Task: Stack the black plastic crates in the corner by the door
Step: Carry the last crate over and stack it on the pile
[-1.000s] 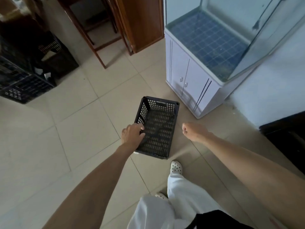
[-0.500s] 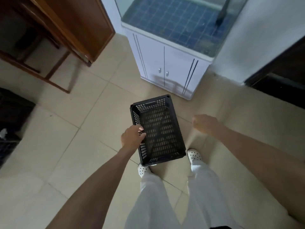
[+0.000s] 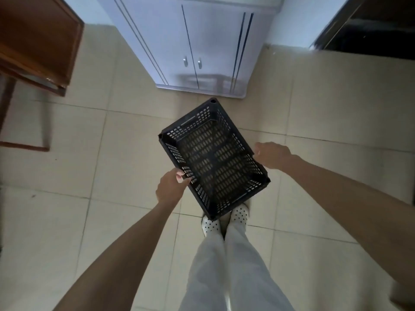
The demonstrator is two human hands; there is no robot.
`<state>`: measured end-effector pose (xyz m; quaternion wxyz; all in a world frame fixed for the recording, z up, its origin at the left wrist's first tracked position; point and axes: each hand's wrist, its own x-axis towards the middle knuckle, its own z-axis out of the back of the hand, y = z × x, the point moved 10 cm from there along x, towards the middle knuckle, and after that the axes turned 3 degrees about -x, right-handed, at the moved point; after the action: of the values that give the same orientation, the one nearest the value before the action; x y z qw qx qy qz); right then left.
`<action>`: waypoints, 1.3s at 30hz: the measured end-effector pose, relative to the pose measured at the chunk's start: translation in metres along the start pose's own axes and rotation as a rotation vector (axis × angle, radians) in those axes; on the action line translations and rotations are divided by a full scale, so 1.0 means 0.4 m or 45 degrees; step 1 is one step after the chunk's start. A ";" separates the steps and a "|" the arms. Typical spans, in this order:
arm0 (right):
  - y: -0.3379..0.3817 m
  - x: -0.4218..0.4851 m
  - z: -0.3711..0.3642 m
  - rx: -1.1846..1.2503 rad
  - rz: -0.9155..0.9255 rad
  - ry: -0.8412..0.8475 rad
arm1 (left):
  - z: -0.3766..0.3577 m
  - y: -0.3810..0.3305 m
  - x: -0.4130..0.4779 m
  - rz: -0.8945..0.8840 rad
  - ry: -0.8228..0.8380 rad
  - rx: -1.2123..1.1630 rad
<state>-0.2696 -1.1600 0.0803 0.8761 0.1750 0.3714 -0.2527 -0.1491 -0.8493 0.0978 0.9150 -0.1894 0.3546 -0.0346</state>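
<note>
Head-worn view, steeply downward.

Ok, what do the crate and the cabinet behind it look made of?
Crate: moulded black plastic, matte, judging by its slotted lattice walls. Cabinet: probably painted or laminated board, smooth pale semi-gloss with faint reflections; small metal-looking handles.

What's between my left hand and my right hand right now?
The black crate, seen in the head view. The left hand grips one long rim, and the right hand is at the opposite rim.

crate (image 3: 213, 162) between left hand (image 3: 170, 187) and right hand (image 3: 272, 154), cabinet (image 3: 202, 41) ahead, shoes (image 3: 210, 224) below
</note>
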 end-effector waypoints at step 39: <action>-0.233 0.118 -0.211 1.231 -0.652 -0.243 | -0.165 0.113 0.227 0.013 0.001 0.050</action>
<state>-0.3422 -1.2089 -0.0216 0.6363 0.4376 0.1628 -0.6141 -0.1284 -0.8465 -0.0215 0.9185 -0.1694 0.3554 -0.0370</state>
